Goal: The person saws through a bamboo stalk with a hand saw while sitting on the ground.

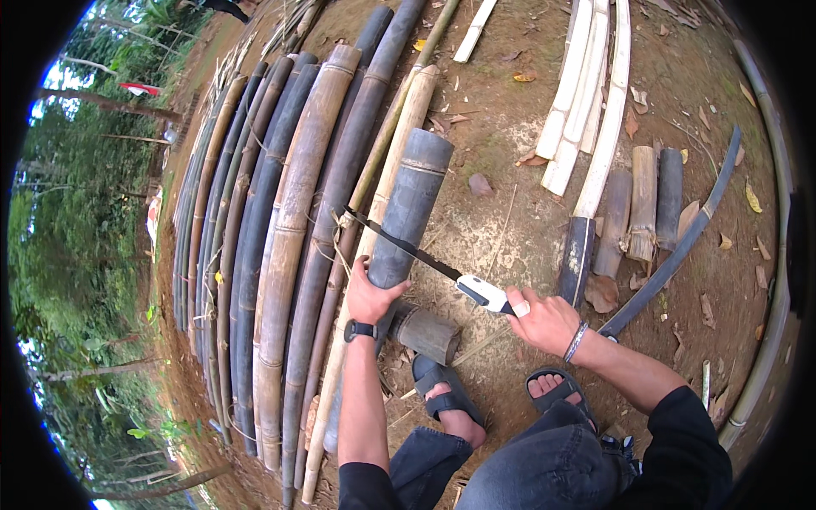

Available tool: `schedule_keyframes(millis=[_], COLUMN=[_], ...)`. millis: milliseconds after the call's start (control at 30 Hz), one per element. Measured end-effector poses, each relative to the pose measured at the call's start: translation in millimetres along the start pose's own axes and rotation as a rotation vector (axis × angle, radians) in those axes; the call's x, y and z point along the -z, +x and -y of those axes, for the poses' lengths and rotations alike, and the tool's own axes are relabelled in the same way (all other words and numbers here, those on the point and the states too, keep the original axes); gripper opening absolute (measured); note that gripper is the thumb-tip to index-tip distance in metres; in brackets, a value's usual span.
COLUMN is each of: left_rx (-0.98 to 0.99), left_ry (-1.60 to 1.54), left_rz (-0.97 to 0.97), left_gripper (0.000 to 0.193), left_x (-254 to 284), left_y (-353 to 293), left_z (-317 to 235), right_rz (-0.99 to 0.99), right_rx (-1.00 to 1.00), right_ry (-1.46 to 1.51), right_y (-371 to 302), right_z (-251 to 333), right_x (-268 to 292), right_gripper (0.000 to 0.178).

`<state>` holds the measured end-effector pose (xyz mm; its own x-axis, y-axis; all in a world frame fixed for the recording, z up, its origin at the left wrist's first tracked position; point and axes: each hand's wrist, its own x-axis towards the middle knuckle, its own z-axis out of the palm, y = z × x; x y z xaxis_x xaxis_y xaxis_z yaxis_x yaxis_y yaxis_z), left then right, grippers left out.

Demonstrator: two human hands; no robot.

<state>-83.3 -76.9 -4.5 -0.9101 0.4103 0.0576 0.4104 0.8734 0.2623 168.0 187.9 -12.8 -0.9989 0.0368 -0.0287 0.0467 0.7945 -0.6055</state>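
Note:
My left hand is wrapped round the lower end of a thick dark bamboo section, which lies tilted beside the bamboo pile. In my right hand is the white-and-black handle of a hand saw. Its long, narrow dark blade crosses over the bamboo section, just above my left hand; the teeth are too small to make out. Close below my left hand a short, brownish bamboo piece rests on the ground near my sandalled feet.
Many long bamboo poles lie side by side on the left. Pale split bamboo strips and several short bamboo pieces lie to the right. A dark curved strip and a long pole border the right side.

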Motion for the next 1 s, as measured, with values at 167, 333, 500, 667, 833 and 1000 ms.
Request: schedule_keyframes(millis=[167,333,500,667,833,1000], left_rx=[0.219,0.164,0.094,-0.023,0.166,0.182], left_ry=[0.114,-0.155,-0.402,-0.191,-0.099,-0.117], left_rz=[0.066,0.366,0.475,0.188,0.116,0.134], left_gripper=[0.094,0.083,0.087,0.109,0.095,0.089], left_x=[-2.7,25.1,14.7,-2.7,0.2,2.5], left_y=[-7.7,1.1,-2.5,-13.3,-20.4,-21.0], left_z=[-16.5,-15.4,8.6,15.4,-27.1,-18.9], right_rz=[0.0,0.136,0.135,0.12,0.112,0.083], right_rx=[0.008,-0.1,-0.073,-0.097,-0.103,-0.071], right_ry=[0.016,0.066,0.056,0.129,0.115,0.089], right_y=[-0.4,-8.9,-19.3,9.4,21.4,27.4], right_z=[5.7,36.8,34.6,34.1,30.5,18.1], right_x=[5.1,55.2,60.0,52.3,50.9,44.9], right_gripper=[0.048,0.048,0.045,0.039,0.038,0.036])
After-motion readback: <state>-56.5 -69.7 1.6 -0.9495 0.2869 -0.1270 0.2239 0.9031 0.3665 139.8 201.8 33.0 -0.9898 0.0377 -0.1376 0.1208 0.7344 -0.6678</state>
